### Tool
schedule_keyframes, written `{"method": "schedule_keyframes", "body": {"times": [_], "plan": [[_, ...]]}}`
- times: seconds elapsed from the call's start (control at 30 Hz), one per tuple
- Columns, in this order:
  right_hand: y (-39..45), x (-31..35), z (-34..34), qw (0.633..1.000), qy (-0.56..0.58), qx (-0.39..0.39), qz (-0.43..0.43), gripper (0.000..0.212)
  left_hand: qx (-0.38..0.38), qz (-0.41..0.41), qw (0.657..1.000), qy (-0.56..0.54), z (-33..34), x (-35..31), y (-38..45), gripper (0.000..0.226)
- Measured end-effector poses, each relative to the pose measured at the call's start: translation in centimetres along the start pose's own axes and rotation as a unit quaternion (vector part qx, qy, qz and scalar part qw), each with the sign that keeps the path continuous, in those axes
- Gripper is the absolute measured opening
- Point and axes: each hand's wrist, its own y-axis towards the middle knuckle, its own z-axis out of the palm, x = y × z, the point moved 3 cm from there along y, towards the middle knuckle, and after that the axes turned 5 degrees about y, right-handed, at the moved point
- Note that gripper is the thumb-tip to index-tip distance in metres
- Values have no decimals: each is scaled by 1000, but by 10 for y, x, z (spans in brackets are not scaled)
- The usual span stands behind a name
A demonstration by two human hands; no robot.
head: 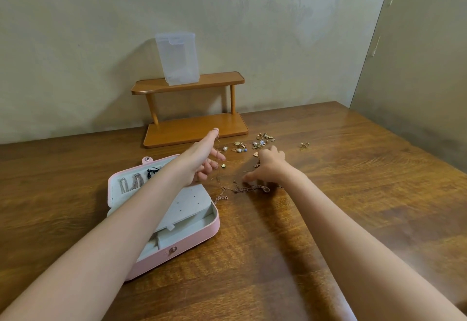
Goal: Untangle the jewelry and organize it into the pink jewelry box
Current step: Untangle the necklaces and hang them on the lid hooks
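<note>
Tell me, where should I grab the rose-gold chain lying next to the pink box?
Probably the loose clasp end of the rose-gold chain, pinched from above. It trails free toward the pink box, while the middle is bunched up and the far end lies under the right hand. The left hand already lifts a thinner chain.

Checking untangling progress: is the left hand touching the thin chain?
Touching. The head view shows the thin chain draped over the left hand's raised fingertip, hanging down past the curled fingers.
</note>
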Motion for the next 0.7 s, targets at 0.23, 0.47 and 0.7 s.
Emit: {"method": "schedule_keyframes", "body": {"times": [0.23, 0.47, 0.7], "plan": [[-13, 27, -26, 957, 248, -32, -147, 37, 10, -1, 1000, 20, 1, -4, 0, 63], [-21, 48, -27, 928, 326, 6, -181, 12, 15, 27, 1000, -2, 5, -7, -3, 50], [-19, 33, -19, 888, 436, 89, -112, 14, -84, 82, 991, -68, -3, 2, 2, 21]]}}
